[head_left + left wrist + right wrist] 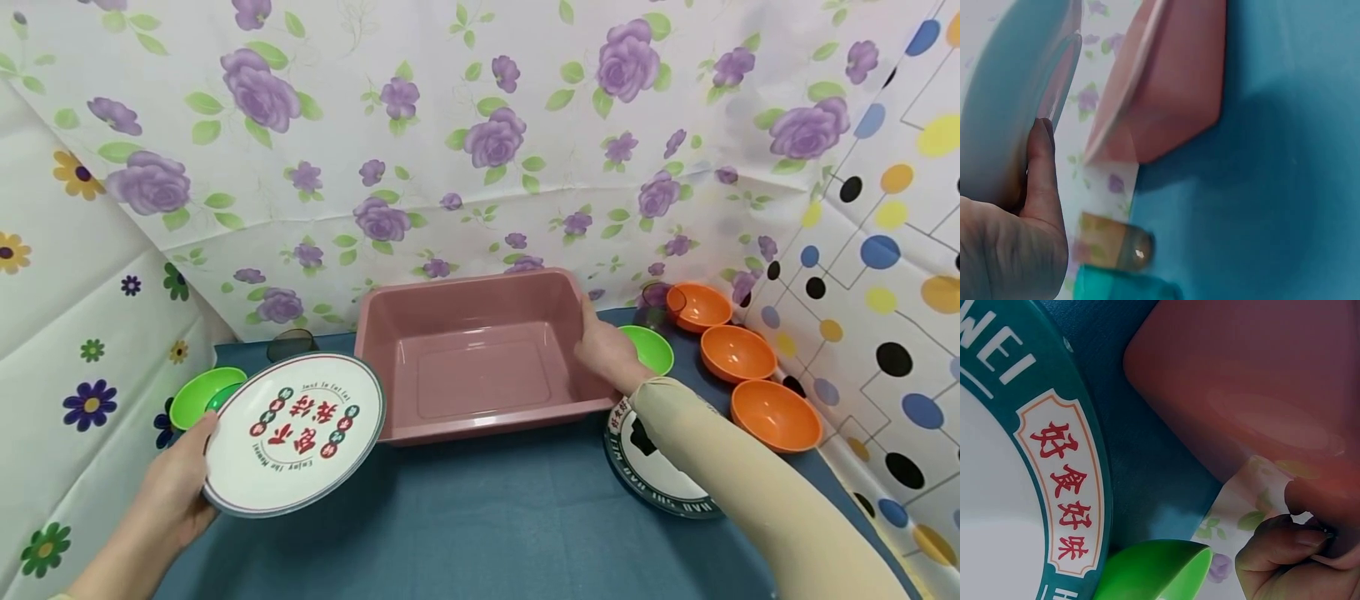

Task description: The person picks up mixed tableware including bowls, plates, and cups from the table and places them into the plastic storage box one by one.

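Observation:
My left hand [176, 479] grips the left edge of a white plate [296, 450] with red and green lettering, raised and tilted beside the basin. In the left wrist view the thumb [1041, 175] lies against the plate's rim, and the other fingers are hidden. My right hand [606, 350] pinches the right rim of a pink rectangular basin [483, 379], which has nothing in it. The right wrist view shows fingers [1285, 540] curled over that rim. Below the right forearm, a green-rimmed plate [663, 471] lies on the table, partly covered by the sleeve.
A green bowl [206, 393] stands at the left, near a brownish see-through cup [291, 343]. Another green bowl [651, 350] and a second see-through cup [654, 315] sit right of the basin. Orange bowls [776, 415] line the right edge. Patterned cloth [450, 167] hangs behind the blue table.

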Demonstrator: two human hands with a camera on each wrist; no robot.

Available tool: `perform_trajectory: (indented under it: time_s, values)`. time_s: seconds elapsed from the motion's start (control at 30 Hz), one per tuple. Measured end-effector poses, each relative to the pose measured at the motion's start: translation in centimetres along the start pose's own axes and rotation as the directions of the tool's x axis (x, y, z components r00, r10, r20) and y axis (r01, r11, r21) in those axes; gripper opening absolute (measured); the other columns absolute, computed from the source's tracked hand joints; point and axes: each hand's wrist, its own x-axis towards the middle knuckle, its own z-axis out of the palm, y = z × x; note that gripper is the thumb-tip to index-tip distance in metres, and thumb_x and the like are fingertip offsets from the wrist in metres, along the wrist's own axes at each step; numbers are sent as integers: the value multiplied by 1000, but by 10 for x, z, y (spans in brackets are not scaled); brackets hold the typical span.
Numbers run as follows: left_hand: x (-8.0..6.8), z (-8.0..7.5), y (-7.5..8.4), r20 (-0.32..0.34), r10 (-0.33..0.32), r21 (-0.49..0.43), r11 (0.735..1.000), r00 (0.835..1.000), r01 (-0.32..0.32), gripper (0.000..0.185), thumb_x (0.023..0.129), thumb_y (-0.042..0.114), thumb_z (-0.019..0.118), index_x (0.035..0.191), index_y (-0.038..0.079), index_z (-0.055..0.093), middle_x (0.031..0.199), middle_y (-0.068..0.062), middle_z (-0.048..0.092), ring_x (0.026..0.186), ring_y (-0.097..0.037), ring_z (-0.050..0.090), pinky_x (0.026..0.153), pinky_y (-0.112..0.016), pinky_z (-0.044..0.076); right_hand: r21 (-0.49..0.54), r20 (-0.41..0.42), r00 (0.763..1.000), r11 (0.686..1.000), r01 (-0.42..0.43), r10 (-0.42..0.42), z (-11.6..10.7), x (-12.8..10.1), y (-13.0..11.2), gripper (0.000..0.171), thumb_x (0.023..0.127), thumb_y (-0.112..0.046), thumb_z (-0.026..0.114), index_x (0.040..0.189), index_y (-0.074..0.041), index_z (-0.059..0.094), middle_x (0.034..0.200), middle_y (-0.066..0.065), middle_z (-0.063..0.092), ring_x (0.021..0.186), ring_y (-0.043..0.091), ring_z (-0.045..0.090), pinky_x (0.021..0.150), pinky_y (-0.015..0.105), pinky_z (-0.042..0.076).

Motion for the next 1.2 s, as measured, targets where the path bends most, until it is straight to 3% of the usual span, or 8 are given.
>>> perform_trajectory:
  time_s: [0.1, 0.2, 0.4, 0.6, 0.73, 0.93, 1.2]
  values:
    - [-2, 12, 5, 89, 42, -38, 999, 995, -39, 41, 105, 57, 39, 124, 22, 50, 83, 7, 74, 76, -8, 74, 61, -25, 59, 1, 0, 1000, 1000, 1, -1, -1, 0, 0, 91, 92, -7, 51, 164, -8, -5, 75, 13, 62, 62, 28, 61, 51, 38, 44]
    - [-3, 28, 10, 180, 85, -74, 995, 980, -73, 41, 104, 56, 41, 126, 22, 50, 87, 6, 74, 80, -9, 75, 64, -24, 59, 16, 9, 1000, 1000, -6, 5, -1, 0, 0, 91, 93, -7, 50, 164, -9, -6, 76, 13, 62, 63, 28, 62, 51, 38, 44]
    - [-2, 68, 20, 276, 143, -82, 989, 950, -125, 55, 106, 55, 39, 145, 16, 43, 95, 5, 74, 86, -8, 74, 65, -22, 58, 24, 3, 1000, 1000, -17, 17, 0, 1, 1, 91, 94, -8, 51, 165, -10, -5, 78, 12, 63, 65, 27, 62, 53, 37, 45]
    - [2, 105, 25, 276, 170, -59, 985, 946, -160, 60, 107, 53, 37, 149, 11, 41, 91, 4, 73, 73, -6, 70, 51, -20, 49, 37, 4, 1000, 999, -20, 20, 2, 1, 2, 91, 95, -8, 51, 165, -12, -7, 79, 12, 63, 66, 27, 63, 54, 37, 46]
    - [4, 123, 27, 287, 184, -70, 983, 940, -171, 59, 108, 52, 36, 148, 9, 43, 91, 3, 72, 74, -6, 71, 53, -18, 50, 35, 5, 1000, 999, -21, 21, 1, 1, 0, 90, 95, -9, 50, 165, -11, -6, 80, 12, 63, 67, 27, 63, 54, 38, 46]
    - [6, 137, 28, 317, 213, -52, 977, 924, -207, 65, 108, 53, 35, 153, 6, 38, 97, 4, 71, 85, -6, 72, 70, -20, 58, 36, 13, 1000, 999, -23, 23, -2, -2, -2, 91, 95, -8, 51, 164, -11, -8, 81, 12, 63, 69, 27, 64, 57, 38, 47]
    - [6, 148, 31, 321, 206, -9, 977, 925, -214, 66, 107, 55, 37, 152, 7, 41, 97, 4, 72, 84, -8, 73, 70, -22, 58, 38, 10, 999, 999, -36, 35, -1, -2, -2, 90, 96, -8, 51, 165, -13, -7, 80, 12, 63, 69, 27, 63, 57, 38, 48]
